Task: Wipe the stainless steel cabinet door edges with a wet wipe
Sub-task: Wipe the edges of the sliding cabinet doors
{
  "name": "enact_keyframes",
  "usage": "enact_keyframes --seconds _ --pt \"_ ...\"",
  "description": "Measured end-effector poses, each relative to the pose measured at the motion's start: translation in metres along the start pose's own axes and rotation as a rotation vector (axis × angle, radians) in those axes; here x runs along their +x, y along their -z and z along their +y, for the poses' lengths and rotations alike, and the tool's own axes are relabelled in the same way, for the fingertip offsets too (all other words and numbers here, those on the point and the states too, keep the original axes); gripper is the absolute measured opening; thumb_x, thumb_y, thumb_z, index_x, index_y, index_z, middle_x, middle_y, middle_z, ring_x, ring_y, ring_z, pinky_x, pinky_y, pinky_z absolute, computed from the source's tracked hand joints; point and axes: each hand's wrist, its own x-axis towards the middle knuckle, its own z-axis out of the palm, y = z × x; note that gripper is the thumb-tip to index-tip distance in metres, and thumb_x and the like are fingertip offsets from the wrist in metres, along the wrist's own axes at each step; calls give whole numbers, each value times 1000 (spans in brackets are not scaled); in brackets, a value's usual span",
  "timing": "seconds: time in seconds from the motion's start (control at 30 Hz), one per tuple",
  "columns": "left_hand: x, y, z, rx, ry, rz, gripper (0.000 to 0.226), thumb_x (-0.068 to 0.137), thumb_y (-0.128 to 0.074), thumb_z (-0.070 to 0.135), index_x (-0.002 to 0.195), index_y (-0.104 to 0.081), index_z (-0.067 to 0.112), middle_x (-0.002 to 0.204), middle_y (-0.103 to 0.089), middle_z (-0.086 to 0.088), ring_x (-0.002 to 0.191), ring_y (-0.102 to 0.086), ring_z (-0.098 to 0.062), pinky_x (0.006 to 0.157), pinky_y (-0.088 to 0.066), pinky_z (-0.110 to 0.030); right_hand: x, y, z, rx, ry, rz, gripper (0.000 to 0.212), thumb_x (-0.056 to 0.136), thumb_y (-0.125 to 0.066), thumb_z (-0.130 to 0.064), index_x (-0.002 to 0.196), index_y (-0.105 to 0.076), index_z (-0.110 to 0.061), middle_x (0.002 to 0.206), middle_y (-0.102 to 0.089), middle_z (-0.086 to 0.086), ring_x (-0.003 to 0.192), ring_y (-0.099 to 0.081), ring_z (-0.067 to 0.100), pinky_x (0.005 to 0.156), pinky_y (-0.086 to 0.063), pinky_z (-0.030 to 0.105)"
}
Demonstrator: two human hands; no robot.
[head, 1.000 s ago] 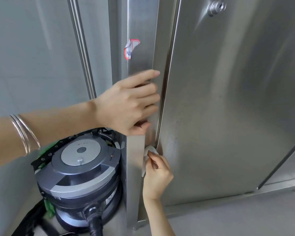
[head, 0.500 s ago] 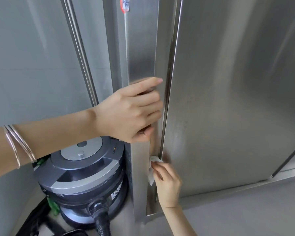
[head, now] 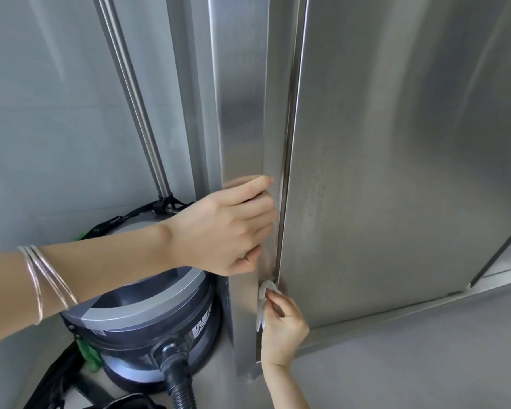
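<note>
A stainless steel cabinet door (head: 396, 149) fills the right half of the view, its left vertical edge (head: 286, 160) running down beside a narrow steel post (head: 242, 113). My left hand (head: 227, 228) grips the post's edge, fingers curled round it just left of the door edge. Below it, my right hand (head: 281, 329) pinches a white wet wipe (head: 264, 293) and presses it against the door's edge near the bottom. Part of the wipe hangs down along the post.
A round grey vacuum cleaner (head: 142, 317) with a black hose (head: 180, 382) stands on the floor left of the post. A metal tube (head: 130, 93) rises from it along the grey wall. The cabinet's bottom rail (head: 425, 308) runs along the floor at the right.
The view has tilted downward, so the red sticker on the post has left the frame. My right hand and the wipe have moved down the door edge, and my left hand has followed lower on the post.
</note>
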Motion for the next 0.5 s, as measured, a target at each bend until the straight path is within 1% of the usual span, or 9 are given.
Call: enact_keyframes --seconds 0.03,0.1,0.17,0.23,0.3,0.37,0.4,0.47,0.5 --pt "1 -1 2 2 4 6 31 81 -43 29 69 -61 6 74 -58 -8 81 -58 -29 109 -31 -42 2 -1 1 0 27 -4 30 62 -68 19 69 -75 -9 66 -66 -15 65 -59 -6 62 -41 3" --pt "2 0 2 14 13 17 30 80 -44 29 67 -60 6 73 -58 -8 79 -58 -29 110 -32 -42 1 2 10 -26 15 -43 29 63 -67 19 68 -75 -8 67 -66 -10 64 -58 -3 60 -40 3" --pt "3 2 0 23 23 32 30 79 -45 28 66 -60 6 71 -57 -8 78 -57 -29 111 -31 -41 -8 9 25 -77 -114 -90 30 63 -67 21 66 -75 -8 63 -67 -6 63 -58 1 56 -38 4" --pt "2 1 2 33 30 39 30 79 -45 28 66 -60 5 71 -57 -8 78 -57 -29 112 -31 -41 -17 11 37 -77 -244 -77 30 66 -67 20 66 -75 -8 61 -67 -1 64 -58 0 56 -38 5" --pt "2 -1 4 25 30 35 30 79 -45 28 65 -60 6 71 -57 -8 77 -57 -29 112 -30 -41 -18 5 39 -41 -233 -33 30 65 -68 20 67 -75 -9 62 -67 -3 65 -60 1 58 -40 5" --pt "4 -1 5 17 35 29 30 79 -46 28 65 -60 6 72 -58 -7 77 -56 -28 113 -29 -41 -16 2 37 -39 -185 -44 30 63 -68 21 67 -75 -8 64 -67 -4 65 -60 3 60 -41 5" --pt "5 0 5 14 49 26 30 79 -47 29 66 -60 6 72 -58 -8 78 -56 -28 113 -28 -40 -16 3 40 -51 -196 -65 29 63 -68 21 67 -74 -7 64 -67 -4 64 -60 3 59 -41 5" --pt "5 2 8 8 101 4 30 79 -49 30 67 -60 5 73 -57 -9 81 -56 -29 116 -25 -40 -17 7 48 -63 -317 -95 28 66 -66 20 67 -75 -7 63 -67 0 60 -59 3 60 -43 9" --pt "5 3 11 3 135 -16 30 79 -49 30 68 -61 4 74 -57 -9 83 -57 -31 117 -23 -40 -19 9 51 -62 -418 -94 26 68 -66 18 68 -75 -6 64 -69 4 59 -60 5 64 -46 16"
